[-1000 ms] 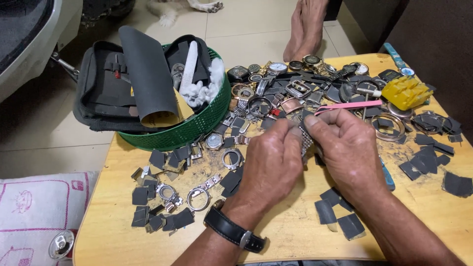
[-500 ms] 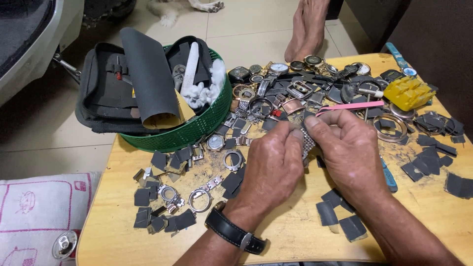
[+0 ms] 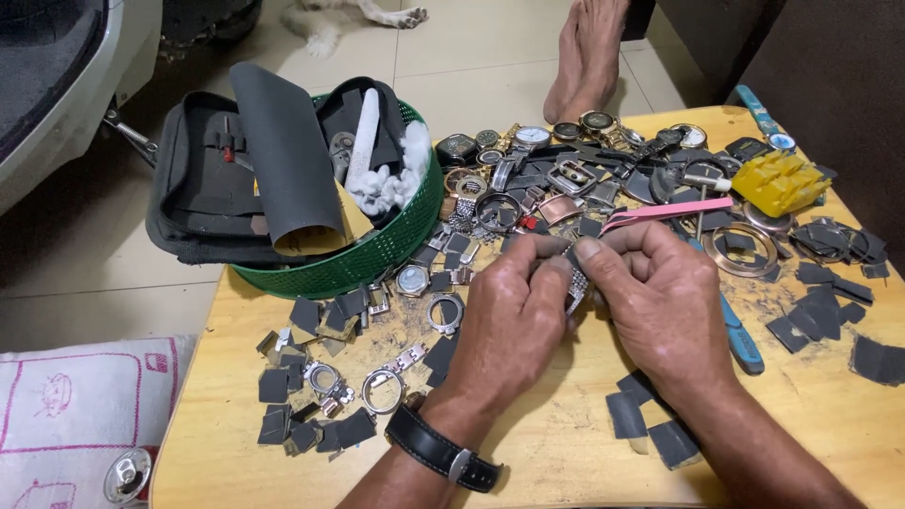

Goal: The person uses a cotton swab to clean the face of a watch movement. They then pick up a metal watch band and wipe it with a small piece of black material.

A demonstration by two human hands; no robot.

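My left hand (image 3: 514,325) and my right hand (image 3: 660,306) meet over the middle of a wooden table (image 3: 556,452). Between their fingertips they pinch a silver metal watch band (image 3: 575,287). Only a short strip of the band shows; the fingers hide the rest. A black wristwatch (image 3: 438,448) sits on my left wrist. A pile of watches and watch cases (image 3: 556,174) lies just beyond the hands, with pink tweezers (image 3: 669,215) on it.
A green basket (image 3: 377,254) at the back left holds a black pouch, rolled sandpaper and cotton. Dark sandpaper scraps (image 3: 306,424) and metal rings litter the table. A yellow plastic tool (image 3: 778,181) lies far right. A bare foot (image 3: 589,52) rests on the floor beyond.
Both hands stay together on the watch band, with only small finger shifts. The view has drifted slightly.
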